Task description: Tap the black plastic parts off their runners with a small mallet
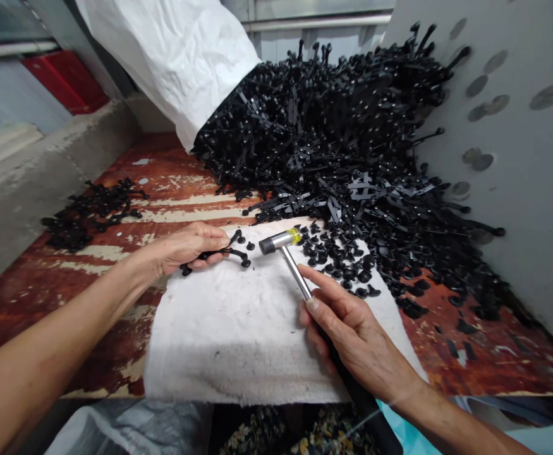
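Note:
My left hand (191,248) pinches a black jointed part (236,254) over the upper left edge of a white cloth (238,335). In my right hand (352,328) is a small mallet (295,272), its metal head tilted above the cloth, with a dark grey face at left and a yellow face at right. My fingers wrap its black handle and lower metal shaft. Small black round pieces (347,253) lie scattered on the cloth's upper right. A couple more sit beside the part in my left hand.
A large heap of black parts (342,126) spills from a white sack (176,57) at the back. A smaller black pile (86,212) lies left on the worn red-brown table (129,170). A grey panel (527,189) stands right, a concrete ledge (48,164) left.

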Demonstrator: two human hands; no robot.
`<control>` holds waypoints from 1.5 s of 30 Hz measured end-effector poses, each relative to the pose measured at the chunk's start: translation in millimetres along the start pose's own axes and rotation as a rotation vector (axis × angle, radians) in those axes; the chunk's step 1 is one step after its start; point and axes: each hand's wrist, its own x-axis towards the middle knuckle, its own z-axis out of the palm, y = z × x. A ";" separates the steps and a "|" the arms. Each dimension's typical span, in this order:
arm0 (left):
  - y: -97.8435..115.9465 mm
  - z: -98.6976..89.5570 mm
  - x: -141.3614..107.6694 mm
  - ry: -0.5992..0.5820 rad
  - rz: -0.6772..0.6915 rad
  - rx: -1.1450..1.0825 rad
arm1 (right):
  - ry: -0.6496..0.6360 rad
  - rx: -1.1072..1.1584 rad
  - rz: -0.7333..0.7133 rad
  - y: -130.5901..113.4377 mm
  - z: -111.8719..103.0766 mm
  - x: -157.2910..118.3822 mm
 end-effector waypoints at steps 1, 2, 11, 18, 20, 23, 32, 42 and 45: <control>0.1 0.3 -0.2 0.000 0.007 0.008 | 0.000 -0.001 0.000 -0.4 0.2 -0.2; 0.2 0.6 -0.3 0.003 0.015 0.015 | 0.001 -0.003 -0.001 -0.7 0.3 -0.3; 5.7 2.9 -3.5 0.056 0.004 0.083 | 0.011 -0.001 0.006 0.5 -0.3 -0.6; 9.8 4.3 -7.7 0.040 0.055 0.110 | 0.002 -0.003 -0.004 1.4 -1.0 0.0; 8.6 2.5 -6.8 0.022 0.070 0.135 | 0.002 0.000 -0.003 1.3 -1.2 -0.4; 7.6 0.5 -6.6 0.003 0.079 0.154 | 0.001 0.002 -0.003 1.0 -0.8 -1.2; 3.4 -4.8 -1.2 -0.054 0.092 0.190 | 0.005 0.013 -0.003 2.4 -1.1 0.5; 2.9 -5.2 -1.4 -0.061 0.096 0.228 | 0.008 0.013 -0.009 5.8 -1.6 0.9; 1.3 -5.8 0.4 -0.052 0.090 0.212 | 0.007 0.010 -0.014 6.0 -1.8 1.3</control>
